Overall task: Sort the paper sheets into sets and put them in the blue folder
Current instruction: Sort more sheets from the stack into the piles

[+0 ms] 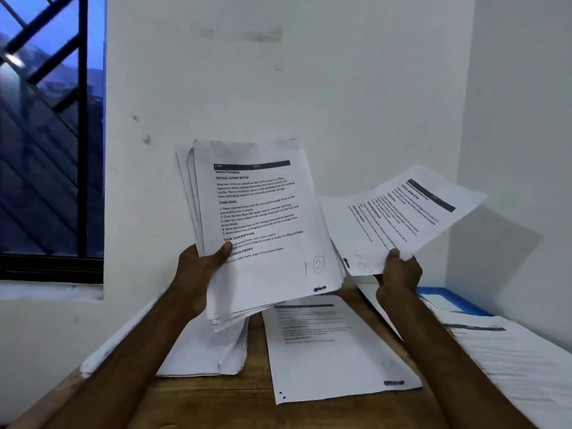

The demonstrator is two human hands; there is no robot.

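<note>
Two bare hands are raised over a brown wooden surface (pixel 210 397), each holding paper. One white printed flat page (pixel 334 348) lies face up in the middle of that surface.

Above the flat page and a little to its left, the left hand (pixel 198 270) grips a thick stack of white printed paper sheets (pixel 263 218) at its lower left edge. The thumb is curled across the top sheet, and the fingers are hidden behind. The stack stands nearly upright, its edges fanned unevenly. The top sheet shows the headings "INITIAL SCENE SETUP" and "TASK GOAL", with a handwritten "F" and a circled "2" near the lower right corner.

Above the flat page and to its right, the right hand (pixel 399 274) pinches a single white printed sheet (pixel 399 218) at its lower edge. That sheet is tilted, its dark header bar pointing up and right (whether it touches the stack I cannot tell, though the two overlap in view).

Left of the flat page a pile of white sheets (pixel 210 351) rests on the surface, partly hidden by the left forearm. Right of the flat page lies a blurred spread of printed sheets (pixel 510 351). Beyond that, a blue plastic folder (pixel 455 300) lies flat by the white wall (pixel 340 88), partly covered by paper. Far left of the flat page, a dark-barred window (pixel 46 134) shows blue dusk.
</note>
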